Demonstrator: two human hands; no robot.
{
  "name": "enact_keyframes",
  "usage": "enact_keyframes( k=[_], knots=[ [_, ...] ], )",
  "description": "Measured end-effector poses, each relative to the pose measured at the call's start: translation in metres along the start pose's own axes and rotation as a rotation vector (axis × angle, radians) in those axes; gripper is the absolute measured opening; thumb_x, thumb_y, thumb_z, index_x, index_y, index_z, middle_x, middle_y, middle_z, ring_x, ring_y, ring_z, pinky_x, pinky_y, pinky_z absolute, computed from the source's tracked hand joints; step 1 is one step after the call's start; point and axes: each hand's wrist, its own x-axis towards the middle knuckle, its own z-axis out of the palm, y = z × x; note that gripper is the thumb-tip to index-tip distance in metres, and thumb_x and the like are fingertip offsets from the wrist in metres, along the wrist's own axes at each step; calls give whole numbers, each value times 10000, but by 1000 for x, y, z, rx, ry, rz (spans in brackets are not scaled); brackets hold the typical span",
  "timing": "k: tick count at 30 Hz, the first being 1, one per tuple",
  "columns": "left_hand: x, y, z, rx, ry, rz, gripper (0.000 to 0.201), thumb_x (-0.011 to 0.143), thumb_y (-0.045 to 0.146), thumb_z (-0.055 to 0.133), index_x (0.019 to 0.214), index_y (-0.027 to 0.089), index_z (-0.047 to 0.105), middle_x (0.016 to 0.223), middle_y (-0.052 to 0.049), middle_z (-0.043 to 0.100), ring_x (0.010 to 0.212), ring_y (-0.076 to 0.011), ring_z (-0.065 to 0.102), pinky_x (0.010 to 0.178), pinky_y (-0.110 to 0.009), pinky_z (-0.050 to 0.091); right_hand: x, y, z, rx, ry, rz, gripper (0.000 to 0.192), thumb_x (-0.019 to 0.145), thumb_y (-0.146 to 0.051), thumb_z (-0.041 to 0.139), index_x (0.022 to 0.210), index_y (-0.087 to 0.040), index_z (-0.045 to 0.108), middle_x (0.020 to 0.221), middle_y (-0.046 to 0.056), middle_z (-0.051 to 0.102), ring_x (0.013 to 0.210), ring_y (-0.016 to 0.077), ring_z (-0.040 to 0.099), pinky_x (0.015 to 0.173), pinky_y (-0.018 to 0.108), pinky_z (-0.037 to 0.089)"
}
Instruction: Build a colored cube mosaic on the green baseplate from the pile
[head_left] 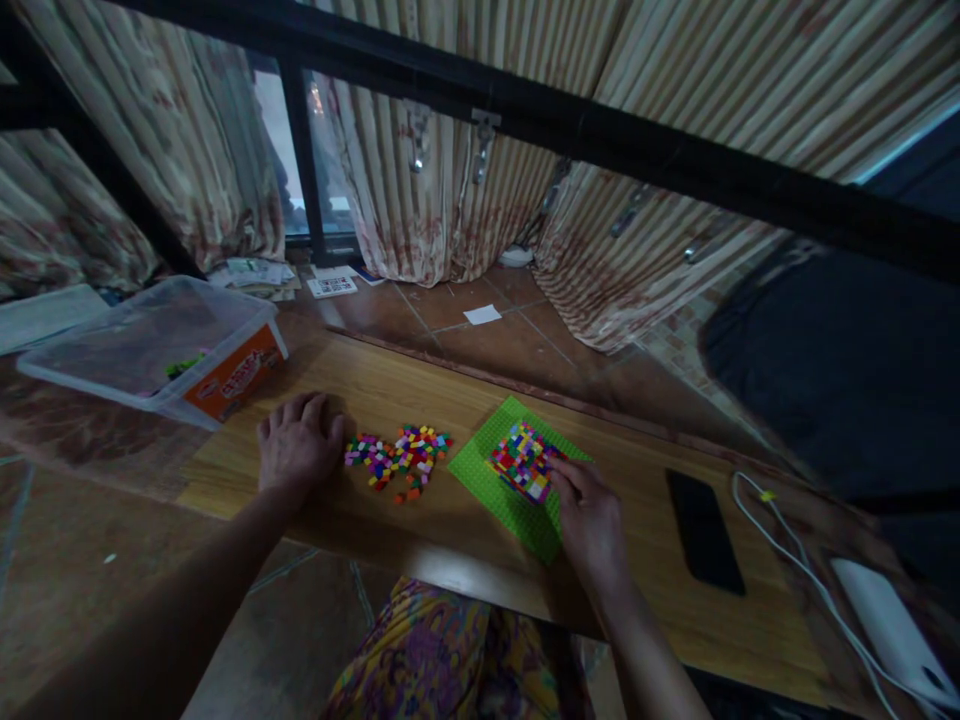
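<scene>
My left hand (296, 445) lies palm down on the wooden table, fingers stretched forward and holding nothing. Just right of it, a loose pile of small coloured toy bricks (411, 448) is spread out, with a few orange ones at its near edge. A green studded baseplate (480, 468) sits turned at an angle on the table. Packed together on it is a multicoloured block of bricks (521, 455). At that block's right edge my right hand (589, 505) has its thumb and forefinger pinched together; whatever lies between the fingertips is hidden.
A clear plastic bin (150, 375) with an orange label stands at the table's left end, some green pieces inside. Right of the baseplate lies a black phone (705, 530). Beyond it are a white cable (799, 565) and a white power strip (892, 625). A dark bar crosses overhead.
</scene>
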Motion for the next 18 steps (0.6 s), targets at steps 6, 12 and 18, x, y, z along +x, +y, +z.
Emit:
enact_keyframes(
  k=[6,12,18],
  knots=[
    [0,0,0,4,-12,-8,527,908,493,348,1323,211,510,1387,-123,513,1266,-345,442,1040,-502,332,11,5,15,-181,19,-73,316,929,-360,458,922,-192,725,940,89,724,831,211,658,782,352,502],
    [1,-1,2,10,0,-1,535,913,499,335,1323,205,513,1382,-123,518,1254,-342,447,1037,-492,334,14,16,27,-276,47,-153,312,945,-356,449,849,-198,699,848,74,706,773,200,631,744,334,479],
    [0,-2,3,6,-3,-3,542,912,501,333,1332,204,506,1385,-124,515,1251,-349,446,1029,-499,339,14,18,27,-240,41,-192,281,939,-350,479,837,-205,697,855,64,706,796,193,628,762,325,481]
  ],
)
